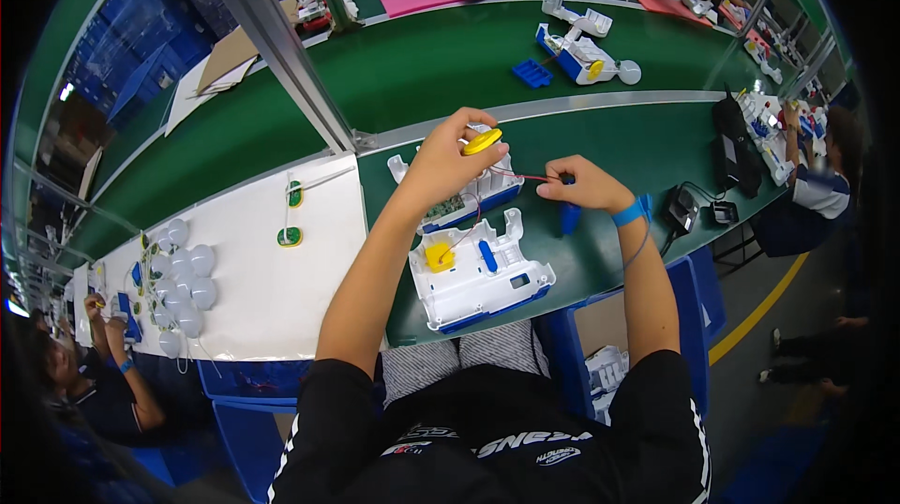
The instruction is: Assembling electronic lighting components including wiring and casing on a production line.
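Yellow disc [484,141] sits just past 12 o'clock from the middle of the view, grasped between the left hand's [442,165] thumb and fingers. At half past 2, the right hand [591,187] has its fingers curled, pinching a thin red wire [525,176] that stretches toward the disc. Below the left hand lies a white-and-blue housing [506,178] with a green circuit board [446,209]; at 5 o'clock, a second housing shell [483,293] carries a yellow block [439,256].

Writing shows as white lettering [530,445] across the black shirt [422,481] at 6.

The work surface is a green bench [647,143], joined towards 9 by a white board [323,265]; round white bulbs [202,260] cluster on its far end. Another green bench [422,59] crosses at 12, bearing a pink mat [398,0]. Blue crates [141,26] stack at 10; a yellow floor line [761,310] curves at half past 3.
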A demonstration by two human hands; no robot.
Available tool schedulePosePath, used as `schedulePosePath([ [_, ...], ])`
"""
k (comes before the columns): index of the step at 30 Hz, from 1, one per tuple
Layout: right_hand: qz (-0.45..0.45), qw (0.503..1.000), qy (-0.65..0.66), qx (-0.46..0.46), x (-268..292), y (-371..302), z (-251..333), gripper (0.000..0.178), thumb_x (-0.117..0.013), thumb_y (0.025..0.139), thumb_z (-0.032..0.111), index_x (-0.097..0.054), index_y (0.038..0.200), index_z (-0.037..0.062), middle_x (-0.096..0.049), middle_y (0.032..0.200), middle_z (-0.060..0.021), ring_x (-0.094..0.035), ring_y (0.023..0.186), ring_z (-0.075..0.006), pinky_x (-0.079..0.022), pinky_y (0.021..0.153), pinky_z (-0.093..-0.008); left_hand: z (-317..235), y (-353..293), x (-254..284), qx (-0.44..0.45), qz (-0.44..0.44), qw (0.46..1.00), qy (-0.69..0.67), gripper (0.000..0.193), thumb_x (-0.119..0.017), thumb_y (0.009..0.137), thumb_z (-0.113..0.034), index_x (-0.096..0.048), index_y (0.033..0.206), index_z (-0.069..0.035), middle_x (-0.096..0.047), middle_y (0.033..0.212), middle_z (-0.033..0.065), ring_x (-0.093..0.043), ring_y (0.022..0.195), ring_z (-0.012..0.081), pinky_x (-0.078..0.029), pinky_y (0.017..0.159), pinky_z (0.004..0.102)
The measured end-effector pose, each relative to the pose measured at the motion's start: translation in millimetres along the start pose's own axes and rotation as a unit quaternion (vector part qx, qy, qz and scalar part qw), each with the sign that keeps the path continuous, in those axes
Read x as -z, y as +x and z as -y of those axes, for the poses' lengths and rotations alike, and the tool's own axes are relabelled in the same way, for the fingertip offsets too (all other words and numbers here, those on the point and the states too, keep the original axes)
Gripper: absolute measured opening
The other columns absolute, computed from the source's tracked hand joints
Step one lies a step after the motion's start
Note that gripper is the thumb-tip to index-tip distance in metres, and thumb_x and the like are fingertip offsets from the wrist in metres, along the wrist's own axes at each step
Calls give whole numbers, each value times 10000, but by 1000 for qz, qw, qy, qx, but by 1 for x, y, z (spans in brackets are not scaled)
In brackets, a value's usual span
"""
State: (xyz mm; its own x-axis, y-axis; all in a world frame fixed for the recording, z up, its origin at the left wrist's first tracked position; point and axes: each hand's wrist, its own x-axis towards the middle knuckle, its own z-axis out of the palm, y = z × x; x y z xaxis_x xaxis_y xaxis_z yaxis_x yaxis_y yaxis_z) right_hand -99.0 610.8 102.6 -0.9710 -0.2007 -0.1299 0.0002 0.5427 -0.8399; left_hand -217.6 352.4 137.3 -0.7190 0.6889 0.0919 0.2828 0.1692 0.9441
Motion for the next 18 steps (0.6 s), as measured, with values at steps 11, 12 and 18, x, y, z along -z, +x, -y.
schedulePosePath([
  [11, 110, 971, 197, 73, -11, -10, 44, 284, -607, 1033, 220, -714, 963, -34, -716, 780, -65, -683, 732, -114, -539, 687, -259, 7, 24, -12, -12, -17, 989, -145, 317, -801, 898, -141, -607, 1105, -1, -735, 974, 98, -674, 853, 113, -540, 741, 252],
  [12, 110, 962, 247, 48, -16, -12, 45, 294, -581, 1046, 209, -721, 994, -44, -728, 807, -74, -691, 756, -123, -557, 742, -263, 8, 27, -15, -11, -13, 989, -144, 317, -801, 898, -141, -607, 1105, -1, -735, 974, 98, -674, 853, 113, -540, 741, 252],
  [18, -175, 963, 178, 100, -16, -6, 6, 210, -648, 998, 225, -676, 954, 22, -680, 826, -19, -624, 744, -88, -494, 643, -244, 2, 28, -31, 8, 102, 994, -26, 330, -833, 861, -180, -680, 1072, 23, -708, 896, 65, -662, 798, 106, -531, 711, 251],
])
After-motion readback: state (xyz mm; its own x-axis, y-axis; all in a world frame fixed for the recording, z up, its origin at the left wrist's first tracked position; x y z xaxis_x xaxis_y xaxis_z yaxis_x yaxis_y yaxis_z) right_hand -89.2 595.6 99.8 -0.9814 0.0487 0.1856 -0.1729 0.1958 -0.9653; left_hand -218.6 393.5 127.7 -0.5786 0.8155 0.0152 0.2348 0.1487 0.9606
